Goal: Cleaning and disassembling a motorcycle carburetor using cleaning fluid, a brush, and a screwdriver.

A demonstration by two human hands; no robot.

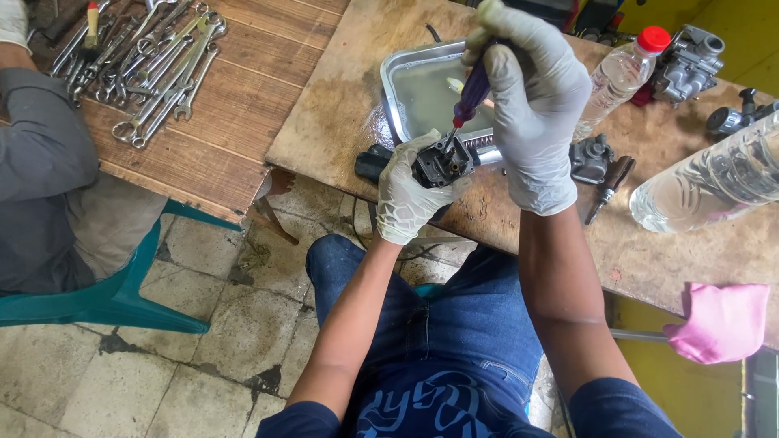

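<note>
My left hand (403, 195), in a white glove, grips a small dark metal carburettor body (442, 161) at the front edge of the wooden table (341, 122). My right hand (531, 105), also gloved, is closed around a purple-handled screwdriver (472, 93). Its tip points down into the top of the carburettor body. Both hands are held just in front of a metal tray (406, 81) with cloudy liquid in it.
A clear bottle with a red cap (623, 73), a larger clear bottle (714, 182), several engine parts (690, 53) and a pink cloth (722, 320) lie to the right. Several wrenches (158, 69) cover the left table, where another person (49, 162) sits on a teal chair (105, 300).
</note>
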